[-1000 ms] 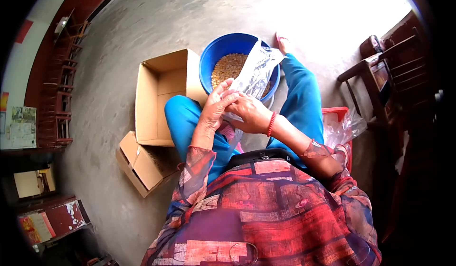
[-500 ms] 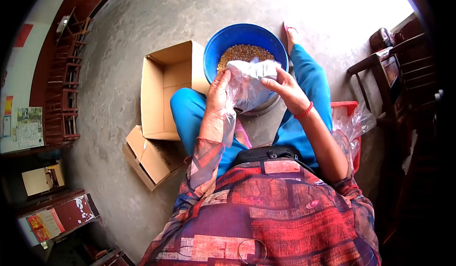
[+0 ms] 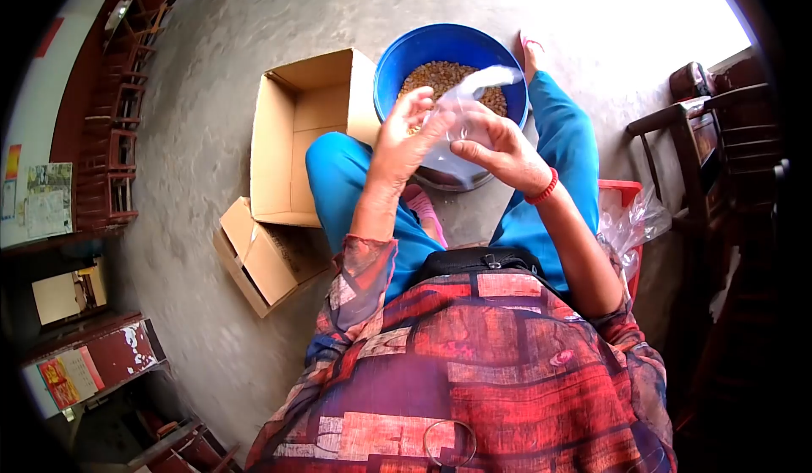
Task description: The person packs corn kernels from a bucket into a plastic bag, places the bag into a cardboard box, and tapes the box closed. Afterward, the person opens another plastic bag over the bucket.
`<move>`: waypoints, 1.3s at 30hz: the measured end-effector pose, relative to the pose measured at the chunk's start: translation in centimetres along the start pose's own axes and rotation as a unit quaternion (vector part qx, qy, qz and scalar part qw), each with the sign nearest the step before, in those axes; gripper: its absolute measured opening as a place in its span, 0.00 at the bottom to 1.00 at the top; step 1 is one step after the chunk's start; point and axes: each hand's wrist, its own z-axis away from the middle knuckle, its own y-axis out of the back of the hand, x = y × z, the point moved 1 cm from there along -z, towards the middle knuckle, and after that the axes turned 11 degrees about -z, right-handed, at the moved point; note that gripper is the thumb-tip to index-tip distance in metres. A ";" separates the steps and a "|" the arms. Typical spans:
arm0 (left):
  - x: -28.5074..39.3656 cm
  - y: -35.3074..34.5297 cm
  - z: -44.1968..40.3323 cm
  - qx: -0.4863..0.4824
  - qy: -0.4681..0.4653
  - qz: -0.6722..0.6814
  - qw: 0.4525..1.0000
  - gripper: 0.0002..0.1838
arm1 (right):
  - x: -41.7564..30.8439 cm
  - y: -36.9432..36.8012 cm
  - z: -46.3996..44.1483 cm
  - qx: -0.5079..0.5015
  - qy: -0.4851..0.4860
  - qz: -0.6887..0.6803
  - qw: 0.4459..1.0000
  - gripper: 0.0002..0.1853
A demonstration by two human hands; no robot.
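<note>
A clear plastic bag (image 3: 461, 162) hangs between my hands, over the near side of a blue bucket (image 3: 391, 67). Yellow-brown kernels (image 3: 440, 76) lie inside the bucket. My left hand (image 3: 406, 139) is at the bag's left side, its fingers curled around the film. My right hand (image 3: 503, 152), with a red bead bracelet (image 3: 543, 187) at the wrist, pinches the bag from the right. The bag's upper part sticks up and to the right, in front of the kernels.
An open cardboard box (image 3: 275, 143) stands left of the bucket, with a smaller carton (image 3: 262, 257) below it. Right of my leg, a red container (image 3: 628, 187) holds clear plastic bags (image 3: 639, 219). Wooden chairs (image 3: 706, 135) stand at the right.
The hands came apart from their earlier clasp and spread the bag between them. Since the middle frame they have moved closer together, and the bag's upper part now points right.
</note>
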 end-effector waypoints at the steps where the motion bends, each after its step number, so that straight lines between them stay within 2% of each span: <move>1: -0.1 -1.0 0.0 -0.022 0.005 0.095 0.995 0.27 | -0.4 -0.4 0.2 0.024 -0.071 -0.128 0.989 0.18; 2: -0.2 -1.2 0.2 -0.033 0.030 0.105 0.993 0.24 | -0.5 -0.1 0.2 0.018 -0.073 -0.137 0.988 0.19; 4: 0.0 -0.9 1.1 -0.009 0.153 0.031 0.988 0.18 | -0.7 0.4 0.2 0.046 -0.085 -0.177 0.979 0.20; 8: -3.6 -0.4 1.5 -0.079 0.141 0.087 0.983 0.12 | -1.5 0.6 0.5 0.030 -0.088 -0.142 0.985 0.19; 11: -2.4 -0.4 1.3 0.061 0.149 0.263 0.951 0.08 | -1.5 0.8 0.4 0.012 -0.083 -0.139 0.987 0.18; 14: -4.3 1.8 0.6 0.085 0.100 0.410 0.903 0.07 | -0.8 3.2 0.8 0.139 -0.066 -0.123 0.980 0.10; 15: -4.0 2.3 0.5 0.057 0.065 0.424 0.902 0.07 | -0.4 4.0 0.6 0.148 -0.062 -0.131 0.978 0.07; 16: -3.8 2.5 0.7 0.080 0.071 0.402 0.910 0.07 | 0.1 4.7 0.5 0.158 -0.058 -0.140 0.976 0.06; 18: -3.3 2.0 0.5 0.132 0.104 0.452 0.876 0.10 | 0.7 4.8 0.8 0.182 -0.090 -0.147 0.968 0.05; 20: -1.9 1.7 0.7 0.001 0.137 0.443 0.886 0.16 | 1.2 4.6 0.9 0.189 -0.120 -0.188 0.956 0.05; 21: -2.2 1.3 0.9 -0.042 0.153 0.421 0.893 0.27 | 1.1 4.5 1.0 0.188 -0.121 -0.188 0.957 0.05; 22: -2.6 0.7 1.0 -0.086 0.148 0.419 0.892 0.23 | 1.1 4.4 1.0 0.195 -0.127 -0.187 0.954 0.05; 24: -3.1 -0.2 1.9 -0.071 0.156 0.345 0.923 0.16 | 1.1 4.1 1.1 0.210 -0.138 -0.189 0.949 0.05; 25: -4.1 0.1 2.0 -0.084 0.161 0.343 0.921 0.11 | 1.5 4.5 1.2 0.209 -0.131 -0.182 0.952 0.05; 26: -4.5 0.2 2.1 -0.084 0.162 0.343 0.921 0.11 | 1.8 4.8 1.4 0.209 -0.132 -0.182 0.952 0.05; 29: -5.0 0.3 2.3 0.007 0.175 0.350 0.920 0.12 | 1.8 5.8 2.0 0.218 -0.124 -0.161 0.954 0.04; 32: -4.1 1.0 1.9 -0.006 0.182 0.351 0.919 0.13 | 1.1 6.1 2.5 0.227 -0.139 -0.125 0.956 0.04; 33: -3.8 1.2 1.7 -0.038 0.174 0.360 0.916 0.18 | 1.3 6.5 2.7 0.209 -0.132 -0.128 0.960 0.07; 34: -3.8 1.4 1.1 -0.037 0.174 0.360 0.916 0.18 | 1.4 6.7 2.9 0.209 -0.132 -0.129 0.960 0.07; 36: -3.8 1.6 -0.3 -0.074 0.202 0.400 0.891 0.20 | 0.9 6.7 3.5 0.192 -0.184 -0.140 0.954 0.07; 38: -3.4 1.7 -1.4 -0.076 0.212 0.403 0.887 0.16 | 0.2 6.4 3.8 0.122 -0.196 -0.101 0.968 0.11; 39: -3.1 1.6 -1.9 -0.060 0.180 0.378 0.906 0.16 | 0.0 6.2 4.0 0.102 -0.209 -0.110 0.966 0.12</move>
